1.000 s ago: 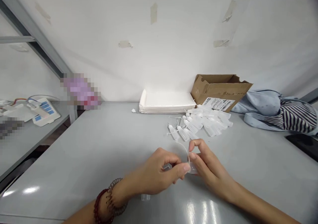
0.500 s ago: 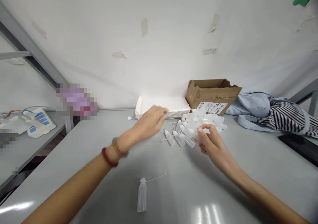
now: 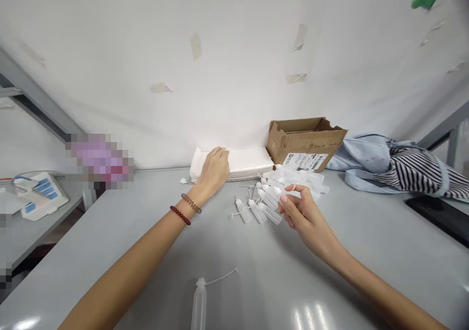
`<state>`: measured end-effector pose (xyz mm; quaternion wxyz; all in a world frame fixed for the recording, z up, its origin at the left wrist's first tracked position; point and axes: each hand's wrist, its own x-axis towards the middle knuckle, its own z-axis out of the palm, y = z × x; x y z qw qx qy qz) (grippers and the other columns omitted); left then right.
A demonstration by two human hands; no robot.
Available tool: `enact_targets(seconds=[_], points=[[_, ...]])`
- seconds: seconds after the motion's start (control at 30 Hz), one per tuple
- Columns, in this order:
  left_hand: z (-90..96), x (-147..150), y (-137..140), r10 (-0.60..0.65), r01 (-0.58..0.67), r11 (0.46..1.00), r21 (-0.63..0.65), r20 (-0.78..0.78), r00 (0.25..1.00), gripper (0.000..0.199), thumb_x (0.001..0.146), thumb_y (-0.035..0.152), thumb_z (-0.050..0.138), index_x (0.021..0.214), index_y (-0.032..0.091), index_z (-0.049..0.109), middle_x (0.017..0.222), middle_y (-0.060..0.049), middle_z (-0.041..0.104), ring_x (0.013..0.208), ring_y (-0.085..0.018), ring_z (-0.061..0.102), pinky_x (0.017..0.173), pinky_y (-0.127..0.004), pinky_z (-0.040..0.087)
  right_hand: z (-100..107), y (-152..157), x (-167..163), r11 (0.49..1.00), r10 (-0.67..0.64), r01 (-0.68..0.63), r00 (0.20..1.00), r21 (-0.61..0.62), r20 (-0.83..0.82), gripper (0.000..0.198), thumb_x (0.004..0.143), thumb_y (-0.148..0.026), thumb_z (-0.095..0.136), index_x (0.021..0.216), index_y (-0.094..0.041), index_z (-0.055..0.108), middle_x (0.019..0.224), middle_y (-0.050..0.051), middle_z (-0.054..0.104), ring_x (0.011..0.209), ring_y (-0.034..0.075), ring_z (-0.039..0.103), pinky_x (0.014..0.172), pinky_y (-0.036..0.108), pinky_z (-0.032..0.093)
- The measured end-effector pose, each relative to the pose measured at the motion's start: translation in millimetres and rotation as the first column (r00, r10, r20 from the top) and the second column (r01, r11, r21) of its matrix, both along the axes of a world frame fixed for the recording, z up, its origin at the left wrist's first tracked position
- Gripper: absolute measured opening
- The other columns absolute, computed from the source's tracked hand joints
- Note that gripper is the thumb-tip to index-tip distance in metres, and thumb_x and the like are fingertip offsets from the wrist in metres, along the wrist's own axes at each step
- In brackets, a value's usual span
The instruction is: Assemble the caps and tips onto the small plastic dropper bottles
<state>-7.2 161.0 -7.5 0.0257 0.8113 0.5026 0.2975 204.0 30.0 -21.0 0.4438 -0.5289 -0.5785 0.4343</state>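
My left hand (image 3: 214, 170) is over a stack of flat white packets (image 3: 251, 160), palm down. Its fingers are together and bent, with the tips hidden, so what they hold cannot be made out. In front of the cardboard box, my right hand (image 3: 302, 213) pinches a translucent plastic bottle (image 3: 293, 192), mostly covered by the fingers. Beside it lies a heap of similar small bottles (image 3: 269, 214), several with white nozzle tops and thin strap caps. One clear squeeze bottle (image 3: 199, 305) lies apart near the front edge of the view, its strap cap stretched to the right.
An opened cardboard box (image 3: 306, 142) with a label stands against the wall. To its right are a light blue cloth bag (image 3: 370, 156), a striped cloth (image 3: 412, 171) and a black phone-like slab (image 3: 439, 217). A small white scrap (image 3: 183, 180) lies left of the stack.
My left hand has moved slightly left and back onto the white stack. My right hand stays by the bottle heap, still pinching. The view has shifted a little, bringing the lone bottle lower.
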Motion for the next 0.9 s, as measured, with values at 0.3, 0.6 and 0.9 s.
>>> enact_targets(seconds=[0.3, 0.6, 0.9], points=[[11.4, 23.2, -99.4, -0.155, 0.319, 0.863, -0.391, 0.398, 0.904, 0.045, 0.095, 0.039, 0.029, 0.074, 0.014, 0.060, 0.073, -0.004, 0.067, 0.067, -0.014, 0.062, 0.059, -0.022, 0.048, 3.9, -13.1, -9.1, 0.973, 0.175, -0.204, 0.959, 0.112, 0.225, 0.021, 0.095, -0.038, 0.035, 0.107, -0.022, 0.029, 0.068, -0.003, 0.052, 0.053, 0.013, 0.040, 0.053, 0.026, 0.033], [27.6, 19.7, -118.3, -0.038, 0.474, 0.518, -0.712, 0.535, 0.844, 0.045, 0.086, 0.048, 0.044, 0.054, 0.016, 0.048, 0.046, 0.004, 0.045, 0.040, -0.008, 0.039, 0.045, -0.023, 0.034, 4.3, -24.6, -14.6, 0.919, 0.303, -0.349, 0.922, 0.182, 0.241, 0.012, 0.097, -0.033, 0.031, 0.104, -0.023, 0.029, 0.068, -0.003, 0.047, 0.056, 0.013, 0.043, 0.056, 0.027, 0.036], [20.9, 30.2, -112.2, -0.062, 0.404, 0.581, -0.706, 0.457, 0.887, 0.048, 0.086, 0.053, 0.037, 0.061, 0.016, 0.052, 0.049, 0.004, 0.042, 0.042, -0.008, 0.041, 0.046, -0.022, 0.039, 13.7, -13.7, -9.4, 0.899, 0.286, -0.368, 0.903, -0.236, -0.321, 0.030, 0.089, -0.055, 0.040, 0.090, -0.026, 0.030, 0.054, -0.012, 0.028, 0.043, 0.007, 0.015, 0.042, 0.018, 0.017]])
